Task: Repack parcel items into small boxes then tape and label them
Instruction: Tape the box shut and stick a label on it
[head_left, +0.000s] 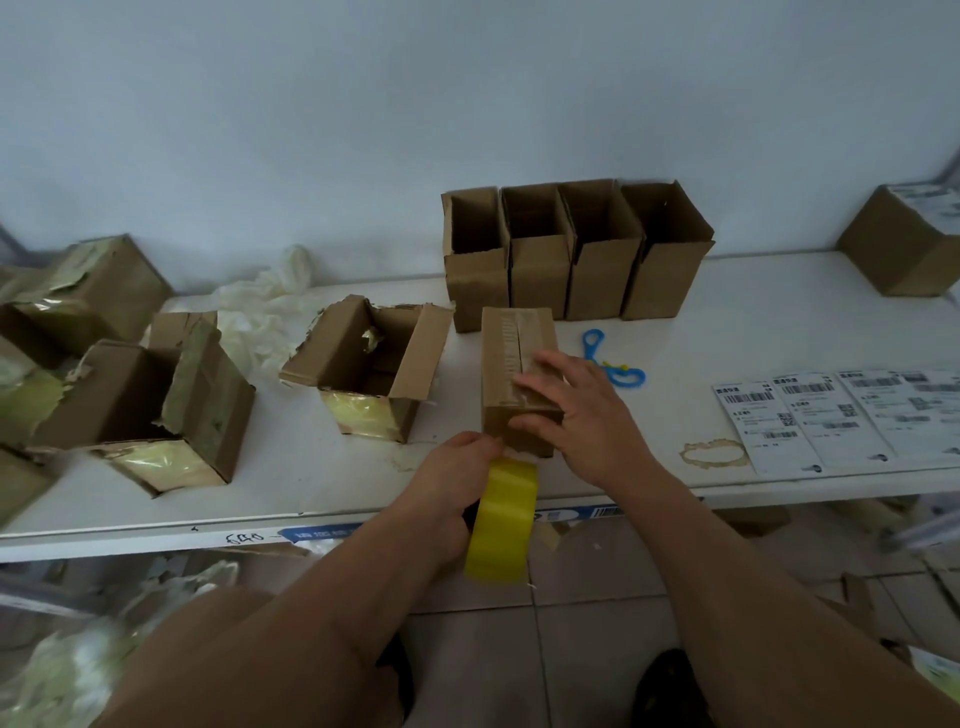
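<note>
A small closed cardboard box (511, 358) lies on the white table (727, 312) near its front edge. My right hand (576, 415) rests flat on the box's top and near end, fingers spread. My left hand (452, 483) grips a roll of yellow tape (501, 525) just below the box's near end, at the table edge. Several shipping labels (841, 415) lie at the right. Blue scissors (610, 358) lie just right of the box.
Several open empty small boxes (571, 260) stand in a row at the back. Torn opened parcels (371, 369) (156, 410) with yellow tape sit at the left, beside crumpled white packing (265, 306). A labelled box (904, 239) is at far right. Cardboard scraps litter the floor.
</note>
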